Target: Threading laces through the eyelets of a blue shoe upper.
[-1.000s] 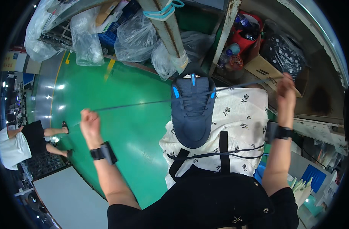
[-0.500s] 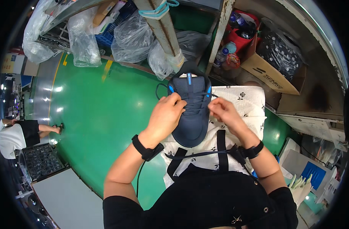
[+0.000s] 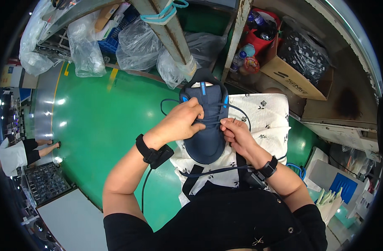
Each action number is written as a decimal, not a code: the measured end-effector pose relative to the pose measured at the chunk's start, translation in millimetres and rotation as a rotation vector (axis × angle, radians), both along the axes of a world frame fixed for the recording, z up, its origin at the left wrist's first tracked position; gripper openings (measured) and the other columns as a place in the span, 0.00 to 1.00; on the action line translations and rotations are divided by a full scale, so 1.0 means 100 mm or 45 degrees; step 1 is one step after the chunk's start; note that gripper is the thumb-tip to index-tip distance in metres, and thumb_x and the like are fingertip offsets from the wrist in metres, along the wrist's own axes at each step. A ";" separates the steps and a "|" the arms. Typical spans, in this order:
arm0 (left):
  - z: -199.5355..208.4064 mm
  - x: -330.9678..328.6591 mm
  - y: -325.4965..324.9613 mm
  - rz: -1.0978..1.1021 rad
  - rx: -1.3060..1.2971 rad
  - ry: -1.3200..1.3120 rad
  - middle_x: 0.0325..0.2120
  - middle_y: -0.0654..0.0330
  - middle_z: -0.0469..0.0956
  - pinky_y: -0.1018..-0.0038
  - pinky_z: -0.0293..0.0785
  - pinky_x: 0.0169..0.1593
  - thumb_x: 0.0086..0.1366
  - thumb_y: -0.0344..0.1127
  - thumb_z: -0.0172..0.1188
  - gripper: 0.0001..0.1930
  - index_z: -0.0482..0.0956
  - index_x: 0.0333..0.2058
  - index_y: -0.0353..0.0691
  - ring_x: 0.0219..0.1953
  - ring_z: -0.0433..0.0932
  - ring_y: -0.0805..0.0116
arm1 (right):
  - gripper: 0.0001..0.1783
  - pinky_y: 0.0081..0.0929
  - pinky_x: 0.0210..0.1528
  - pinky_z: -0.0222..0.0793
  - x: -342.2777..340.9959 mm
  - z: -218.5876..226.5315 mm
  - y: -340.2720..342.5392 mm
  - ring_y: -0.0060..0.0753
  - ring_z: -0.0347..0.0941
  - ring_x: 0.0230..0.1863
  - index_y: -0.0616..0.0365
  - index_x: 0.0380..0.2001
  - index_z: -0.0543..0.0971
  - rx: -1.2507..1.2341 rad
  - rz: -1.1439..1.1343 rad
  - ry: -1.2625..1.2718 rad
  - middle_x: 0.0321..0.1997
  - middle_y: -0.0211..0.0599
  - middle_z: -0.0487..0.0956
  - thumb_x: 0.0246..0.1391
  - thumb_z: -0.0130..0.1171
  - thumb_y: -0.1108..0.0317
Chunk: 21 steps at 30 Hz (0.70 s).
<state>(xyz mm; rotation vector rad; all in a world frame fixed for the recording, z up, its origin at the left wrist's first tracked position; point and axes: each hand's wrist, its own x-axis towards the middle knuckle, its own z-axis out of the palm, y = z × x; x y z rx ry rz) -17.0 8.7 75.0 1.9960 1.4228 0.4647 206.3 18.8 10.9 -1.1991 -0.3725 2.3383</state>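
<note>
A dark navy sneaker point(image 3: 204, 146) with blue accents lies sole down on the cloth over my lap, toe toward me. Its dark shoelace point(image 3: 245, 115) runs across the tongue, and loose ends loop out on both sides. My left hand point(image 3: 179, 120) rests over the left half of the lacing, thumb and bent forefinger closed at the crossing rows; part of the lace is hidden under them. At the shoe's right edge, my right hand point(image 3: 238, 134) pinches a lower row of lace between thumb and forefinger, other fingers curled.
Floral white cloth point(image 3: 262, 121) covers my lap. Ahead, a rusty metal post point(image 3: 168, 35) rises beside clear plastic bags point(image 3: 137, 46). A cardboard box point(image 3: 292, 77) and bottles point(image 3: 238, 60) stand on the right shelf. Another person point(image 3: 17, 154) is far left, beyond the green floor point(image 3: 103, 121).
My right hand has let the loose lace end go and moved down and left to the lower lacing. The left thumb has come down on the lace rows. The view has shifted slightly.
</note>
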 end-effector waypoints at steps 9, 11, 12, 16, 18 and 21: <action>0.11 -0.39 0.17 -0.064 -0.441 -0.319 0.28 0.64 0.68 0.75 0.65 0.34 0.51 0.29 0.68 0.11 0.73 0.27 0.36 0.30 0.68 0.72 | 0.09 0.19 0.28 0.65 -0.09 -0.21 0.05 0.19 0.69 0.23 0.60 0.32 0.73 1.507 0.242 -0.756 0.20 0.31 0.72 0.53 0.64 0.71; 0.22 -0.39 0.15 -0.031 -0.483 -0.164 0.29 0.63 0.69 0.74 0.66 0.34 0.51 0.28 0.68 0.10 0.73 0.27 0.36 0.30 0.70 0.69 | 0.10 0.18 0.28 0.63 0.00 -0.25 0.12 0.19 0.65 0.22 0.60 0.31 0.73 1.312 0.416 -0.708 0.20 0.30 0.71 0.51 0.65 0.70; 0.19 -0.38 0.05 -0.019 -0.249 -0.034 0.29 0.62 0.70 0.72 0.68 0.35 0.50 0.26 0.68 0.10 0.73 0.28 0.36 0.30 0.71 0.66 | 0.11 0.17 0.28 0.61 0.01 -0.22 0.12 0.19 0.62 0.22 0.60 0.32 0.73 1.298 0.433 -0.728 0.20 0.28 0.71 0.51 0.66 0.69; 0.04 -0.21 -0.24 0.137 0.002 0.067 0.29 0.61 0.70 0.71 0.70 0.36 0.52 0.22 0.65 0.11 0.73 0.33 0.38 0.30 0.73 0.66 | 0.11 0.14 0.27 0.60 -0.07 0.02 0.21 0.13 0.66 0.23 0.63 0.32 0.76 0.949 0.158 -0.523 0.20 0.25 0.73 0.54 0.64 0.66; -0.01 -0.15 -0.31 0.324 -0.076 -0.079 0.29 0.61 0.69 0.71 0.70 0.36 0.53 0.21 0.64 0.12 0.73 0.36 0.38 0.30 0.74 0.68 | 0.11 0.14 0.26 0.60 -0.14 0.16 0.35 0.12 0.67 0.22 0.63 0.30 0.77 0.956 0.297 -0.670 0.18 0.25 0.74 0.54 0.64 0.65; -0.16 -0.21 -0.41 0.599 -0.175 -0.317 0.30 0.63 0.71 0.76 0.72 0.38 0.57 0.20 0.62 0.15 0.72 0.42 0.38 0.33 0.73 0.74 | 0.11 0.15 0.23 0.59 -0.13 0.06 0.39 0.12 0.66 0.18 0.62 0.26 0.78 0.968 0.373 -0.767 0.15 0.25 0.75 0.54 0.64 0.65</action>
